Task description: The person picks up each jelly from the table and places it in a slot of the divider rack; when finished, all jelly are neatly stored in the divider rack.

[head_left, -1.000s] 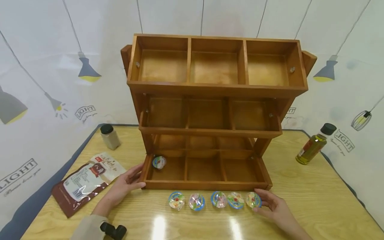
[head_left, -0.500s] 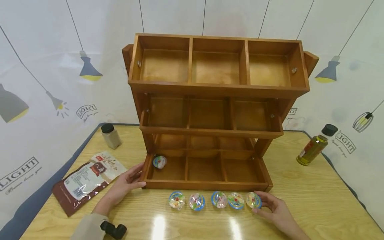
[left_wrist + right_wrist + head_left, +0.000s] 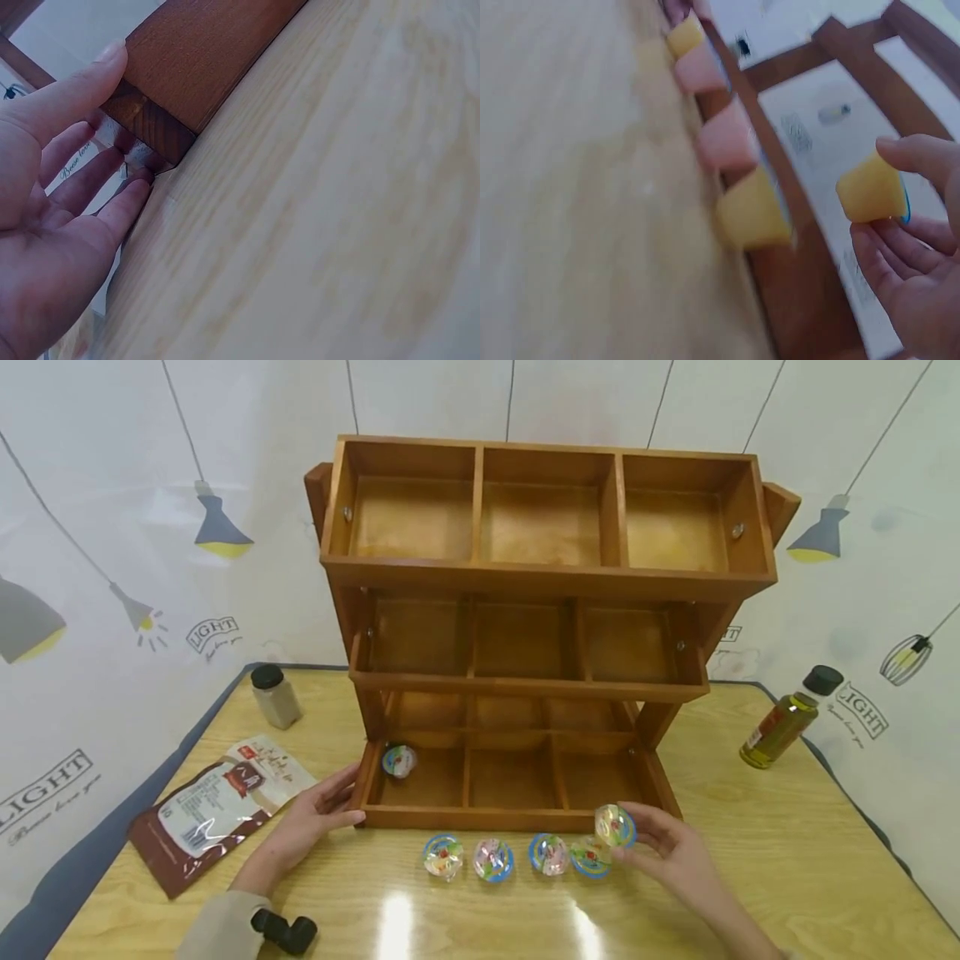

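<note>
My right hand [image 3: 678, 860] pinches a jelly cup [image 3: 874, 189] between thumb and fingers. The cup is yellow with a blue-rimmed lid and is raised off the table, overlapping the tray's front edge in the head view. Several more jelly cups [image 3: 492, 860], yellow and pink, stand in a row before the three-tier wooden rack [image 3: 480, 820]. One jelly cup [image 3: 399, 762] lies in the bottom tray's left compartment. My left hand [image 3: 303, 831] rests against that tray's left front corner, thumb at the front, fairly straight fingers [image 3: 82, 176] along the side.
A brown and white packet [image 3: 217, 810] lies on the left of the table, with a black-capped jar [image 3: 277, 702] behind it. Far right stands an oil bottle [image 3: 783, 727]. The rack's upper tier [image 3: 547, 575] overhangs the lower ones.
My right hand has lifted the rightmost jelly cup off the table and moved it up and slightly left, towards the tray's front edge. My left hand stays on the tray's corner.
</note>
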Demonstrator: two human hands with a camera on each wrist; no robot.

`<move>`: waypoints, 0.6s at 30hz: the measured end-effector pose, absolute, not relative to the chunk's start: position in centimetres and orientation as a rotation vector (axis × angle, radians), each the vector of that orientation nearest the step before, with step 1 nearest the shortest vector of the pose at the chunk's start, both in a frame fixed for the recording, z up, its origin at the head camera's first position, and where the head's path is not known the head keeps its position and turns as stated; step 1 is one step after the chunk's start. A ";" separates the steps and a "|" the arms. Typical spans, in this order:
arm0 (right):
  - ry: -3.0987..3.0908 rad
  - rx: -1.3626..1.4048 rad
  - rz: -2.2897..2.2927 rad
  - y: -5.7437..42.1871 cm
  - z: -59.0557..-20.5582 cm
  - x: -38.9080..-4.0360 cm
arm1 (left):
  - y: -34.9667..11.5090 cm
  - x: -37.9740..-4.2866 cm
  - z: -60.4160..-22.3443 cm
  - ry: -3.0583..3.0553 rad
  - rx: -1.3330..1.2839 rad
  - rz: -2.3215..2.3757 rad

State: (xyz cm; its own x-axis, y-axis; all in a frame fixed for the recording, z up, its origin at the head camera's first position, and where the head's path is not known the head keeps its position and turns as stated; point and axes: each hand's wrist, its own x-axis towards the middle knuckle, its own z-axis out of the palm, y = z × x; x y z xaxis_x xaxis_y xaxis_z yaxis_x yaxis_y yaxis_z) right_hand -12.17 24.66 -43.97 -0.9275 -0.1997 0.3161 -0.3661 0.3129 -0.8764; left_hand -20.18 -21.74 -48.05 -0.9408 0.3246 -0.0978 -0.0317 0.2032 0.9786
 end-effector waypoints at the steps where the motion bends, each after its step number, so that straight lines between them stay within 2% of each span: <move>1: -2.424 0.564 1.691 23.8 -43.4 -12.7 | -21.8 -20.2 -48.0 2.199 0.275 1.799; 8: -2.580 0.697 1.808 15.3 -40.8 -17.3 | -22.0 -20.1 -48.1 2.177 0.271 1.818; 13: -2.727 0.674 1.734 9.4 -40.6 -20.0 | -22.1 -20.0 -48.0 2.184 0.274 1.828; 18: -2.881 0.682 1.548 6.1 -41.3 -22.2 | -22.0 -20.1 -48.3 2.173 0.279 1.838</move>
